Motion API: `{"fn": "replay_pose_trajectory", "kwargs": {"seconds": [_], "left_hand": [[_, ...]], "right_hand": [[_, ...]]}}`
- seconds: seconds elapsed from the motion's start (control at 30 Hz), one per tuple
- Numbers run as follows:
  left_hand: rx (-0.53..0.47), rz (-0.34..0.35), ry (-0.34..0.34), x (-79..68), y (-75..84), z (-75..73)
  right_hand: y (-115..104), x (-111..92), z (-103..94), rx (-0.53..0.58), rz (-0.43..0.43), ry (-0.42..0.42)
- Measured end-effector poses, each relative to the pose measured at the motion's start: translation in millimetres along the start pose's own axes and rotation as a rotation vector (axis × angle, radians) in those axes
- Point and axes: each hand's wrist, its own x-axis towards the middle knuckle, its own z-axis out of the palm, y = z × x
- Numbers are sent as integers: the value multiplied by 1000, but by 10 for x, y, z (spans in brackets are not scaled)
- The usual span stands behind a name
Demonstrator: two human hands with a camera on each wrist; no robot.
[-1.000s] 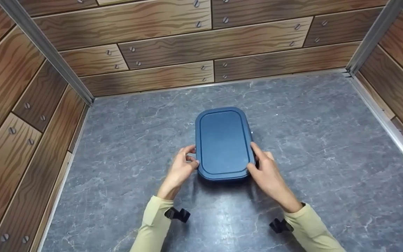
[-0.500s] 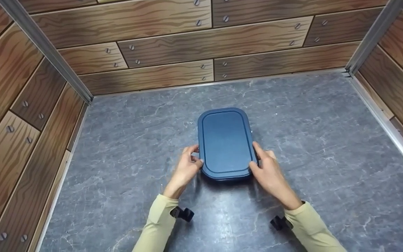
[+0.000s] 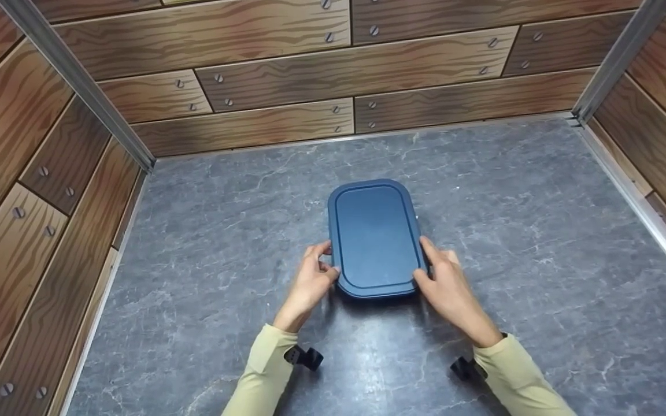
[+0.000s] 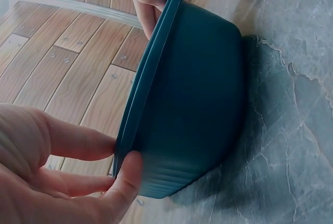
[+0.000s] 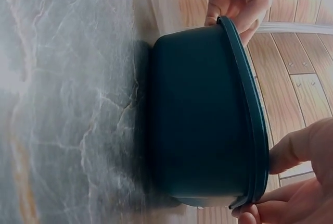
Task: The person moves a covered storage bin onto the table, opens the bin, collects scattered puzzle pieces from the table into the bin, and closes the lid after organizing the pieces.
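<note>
A blue plastic container [image 5: 197, 120] with ribbed lower walls in the left wrist view rests on the grey marbled table. Its flat, rounded lid [image 3: 374, 237] covers the whole top. My left hand [image 3: 308, 283] pinches the lid's rim at the near left, thumb below the edge and fingertips against it in the left wrist view. My right hand [image 3: 446, 286] grips the rim at the near right, thumb on top and fingers under the edge. In the right wrist view, the rim juts past the wall beside those fingers. Whatever is inside the container is hidden.
Wood-patterned panels [image 3: 275, 63] wall the back and both sides, with metal rails at the corners. Marbled table surface [image 3: 223, 231] surrounds the container. A small black camera [image 3: 305, 358] sits on the left wrist and another camera [image 3: 466, 370] on the right wrist.
The container with its lid has shifted slightly to the right, both hands going along with it. The left hand has moved right the most, and both keep their grip on the rim.
</note>
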Motion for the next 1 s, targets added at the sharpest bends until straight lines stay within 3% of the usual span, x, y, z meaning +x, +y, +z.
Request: {"fn": "replay_pose_trajectory", "kwargs": {"seconds": [0.47, 0.63, 0.73, 0.8, 1.0], "left_hand": [[-19, 8, 22, -32, -13, 38], [45, 12, 40, -33, -41, 44], [177, 39, 74, -39, -55, 62], [307, 96, 113, -37, -76, 86], [708, 376, 199, -5, -154, 212]], "right_hand": [[28, 0, -10, -2, 6, -30], [57, -3, 7, 9, 6, -18], [71, 8, 25, -5, -24, 5], [70, 29, 47, -44, -66, 17], [36, 133, 149, -248, -211, -13]]}}
